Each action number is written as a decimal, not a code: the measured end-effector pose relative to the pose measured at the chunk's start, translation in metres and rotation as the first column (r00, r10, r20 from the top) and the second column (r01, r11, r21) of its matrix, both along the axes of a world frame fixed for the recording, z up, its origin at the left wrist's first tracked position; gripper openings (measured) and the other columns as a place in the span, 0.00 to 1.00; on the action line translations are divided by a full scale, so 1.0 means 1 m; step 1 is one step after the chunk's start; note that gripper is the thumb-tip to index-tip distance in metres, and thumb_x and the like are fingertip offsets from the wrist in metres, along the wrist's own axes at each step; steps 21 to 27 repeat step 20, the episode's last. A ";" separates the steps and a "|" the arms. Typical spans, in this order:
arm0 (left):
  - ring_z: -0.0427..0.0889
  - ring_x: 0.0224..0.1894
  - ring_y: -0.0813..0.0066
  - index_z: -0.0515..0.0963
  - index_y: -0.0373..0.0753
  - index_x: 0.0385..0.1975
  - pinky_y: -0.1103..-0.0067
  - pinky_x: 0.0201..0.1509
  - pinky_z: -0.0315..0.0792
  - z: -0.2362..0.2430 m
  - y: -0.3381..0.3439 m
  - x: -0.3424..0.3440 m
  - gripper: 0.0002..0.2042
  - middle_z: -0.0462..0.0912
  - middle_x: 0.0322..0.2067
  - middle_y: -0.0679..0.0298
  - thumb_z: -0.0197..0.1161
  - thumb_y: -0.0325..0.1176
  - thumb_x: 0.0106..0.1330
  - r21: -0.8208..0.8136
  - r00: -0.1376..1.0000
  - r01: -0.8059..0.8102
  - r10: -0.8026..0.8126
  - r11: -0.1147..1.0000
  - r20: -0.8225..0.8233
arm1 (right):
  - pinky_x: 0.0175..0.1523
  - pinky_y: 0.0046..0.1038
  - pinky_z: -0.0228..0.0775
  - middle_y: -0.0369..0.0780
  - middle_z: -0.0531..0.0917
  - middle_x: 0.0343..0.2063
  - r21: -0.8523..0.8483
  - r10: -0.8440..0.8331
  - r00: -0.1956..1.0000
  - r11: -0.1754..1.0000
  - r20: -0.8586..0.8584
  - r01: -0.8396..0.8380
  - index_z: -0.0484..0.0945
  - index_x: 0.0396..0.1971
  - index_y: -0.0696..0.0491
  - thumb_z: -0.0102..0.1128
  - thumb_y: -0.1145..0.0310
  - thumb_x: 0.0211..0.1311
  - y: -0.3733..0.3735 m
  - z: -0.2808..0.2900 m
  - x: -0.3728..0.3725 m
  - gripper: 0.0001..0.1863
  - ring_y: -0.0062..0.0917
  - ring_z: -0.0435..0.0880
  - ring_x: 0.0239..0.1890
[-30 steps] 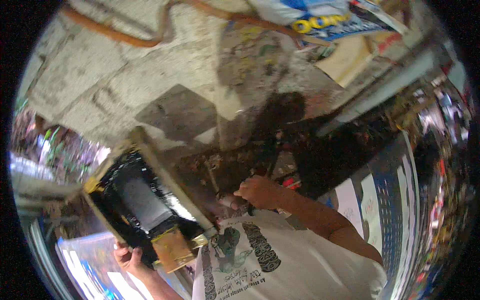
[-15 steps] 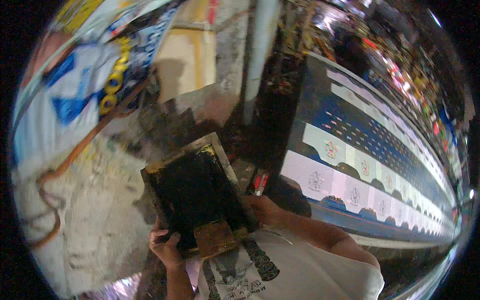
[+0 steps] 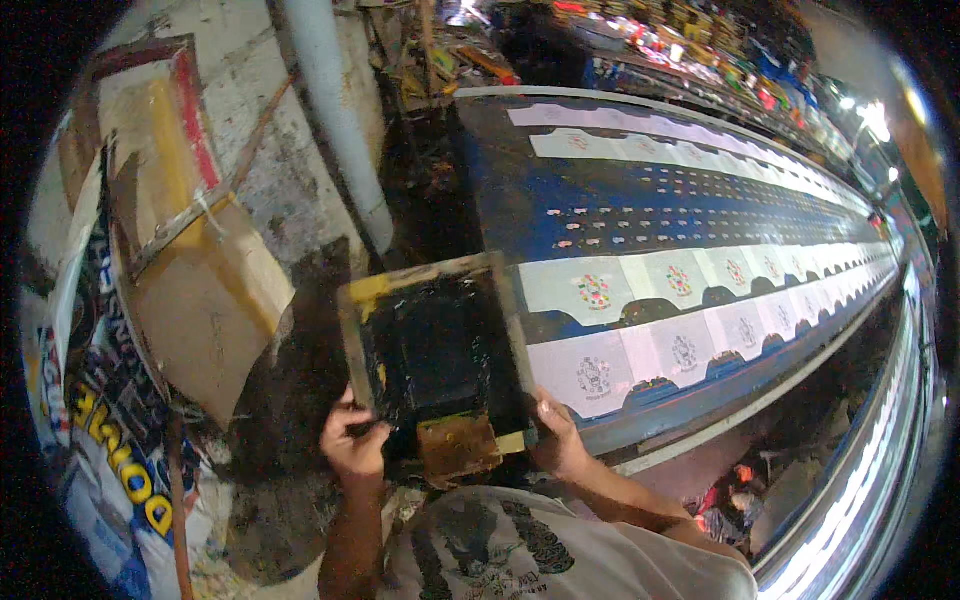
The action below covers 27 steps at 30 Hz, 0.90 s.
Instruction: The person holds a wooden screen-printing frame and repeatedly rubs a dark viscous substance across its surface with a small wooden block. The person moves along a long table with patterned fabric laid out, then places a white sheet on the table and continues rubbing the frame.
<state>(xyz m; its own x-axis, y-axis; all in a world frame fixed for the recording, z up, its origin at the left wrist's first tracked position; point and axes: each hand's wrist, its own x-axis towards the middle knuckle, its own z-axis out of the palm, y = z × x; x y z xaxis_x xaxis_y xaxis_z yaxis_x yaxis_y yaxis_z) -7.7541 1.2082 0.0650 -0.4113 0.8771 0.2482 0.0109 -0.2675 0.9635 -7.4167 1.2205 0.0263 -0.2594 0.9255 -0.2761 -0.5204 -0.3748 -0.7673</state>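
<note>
A wooden screen-printing frame [image 3: 516,330] with dark ink across its inside is held in front of my body, tilted a little. My left hand [image 3: 356,440] grips its lower left side, the thumb and fingers closed on the edge. On the lower right side my right hand [image 3: 560,440] is closed around the frame, its fingers partly hidden beneath. A brown wooden block [image 3: 458,448], looking like a squeegee handle, lies inside the frame at the near end. To the right, pale fabric pieces [image 3: 590,385] with printed round designs lie in rows on a long dark-blue table [image 3: 510,205].
A grey pipe [image 3: 340,120] rises beyond the frame. Leaning boards [image 3: 205,300] and a printed banner [image 3: 125,470] stand at the left. Cluttered shelves [image 3: 690,45] line the far side, and a bundle of items [image 3: 735,500] lies below the table's near edge.
My view has swung right, bringing more of the long table into sight. The frame is now held more squarely, and both hands still grip it.
</note>
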 end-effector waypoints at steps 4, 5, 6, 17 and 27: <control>0.86 0.66 0.63 0.84 0.33 0.40 0.67 0.72 0.77 0.035 0.096 0.020 0.14 0.79 0.73 0.40 0.72 0.11 0.56 -0.046 0.974 0.174 -0.178 0.984 -0.137 | 0.76 0.42 0.71 0.41 0.81 0.70 0.043 -0.260 0.964 0.964 -0.055 0.263 0.67 0.81 0.55 0.57 0.52 0.86 0.023 0.037 -0.013 0.34 0.33 0.80 0.70; 0.86 0.66 0.62 0.85 0.33 0.42 0.67 0.72 0.77 0.045 0.118 0.025 0.14 0.80 0.73 0.42 0.71 0.11 0.57 -0.055 0.958 0.229 -0.235 0.972 -0.166 | 0.75 0.43 0.74 0.40 0.82 0.69 0.049 -0.330 0.940 0.941 -0.092 0.335 0.69 0.80 0.54 0.56 0.53 0.87 0.026 0.035 -0.015 0.32 0.33 0.82 0.69; 0.81 0.73 0.58 0.85 0.34 0.57 0.66 0.77 0.72 0.040 0.142 0.026 0.25 0.81 0.73 0.47 0.73 0.13 0.56 -0.089 0.931 0.296 -0.308 0.951 -0.196 | 0.71 0.44 0.78 0.41 0.83 0.66 0.039 -0.396 0.913 0.915 -0.100 0.401 0.71 0.77 0.53 0.56 0.53 0.87 0.029 0.030 -0.015 0.28 0.34 0.83 0.67; 0.83 0.65 0.67 0.72 0.38 0.76 0.67 0.75 0.72 0.030 0.359 0.110 0.39 0.85 0.63 0.60 0.84 0.39 0.66 -0.370 0.504 0.847 -0.799 0.383 0.328 | 0.75 0.43 0.74 0.42 0.83 0.68 0.217 -0.826 0.558 0.531 -0.086 0.819 0.71 0.77 0.55 0.61 0.46 0.84 0.158 0.008 0.003 0.35 0.35 0.83 0.70; 0.83 0.65 0.68 0.72 0.39 0.76 0.65 0.76 0.71 0.017 0.424 0.137 0.41 0.85 0.63 0.59 0.86 0.42 0.65 -0.376 0.476 0.830 -0.874 0.412 0.095 | 0.79 0.44 0.69 0.41 0.80 0.73 0.310 -0.778 0.623 0.575 -0.078 0.757 0.67 0.81 0.53 0.61 0.43 0.82 0.204 -0.006 0.015 0.39 0.36 0.80 0.74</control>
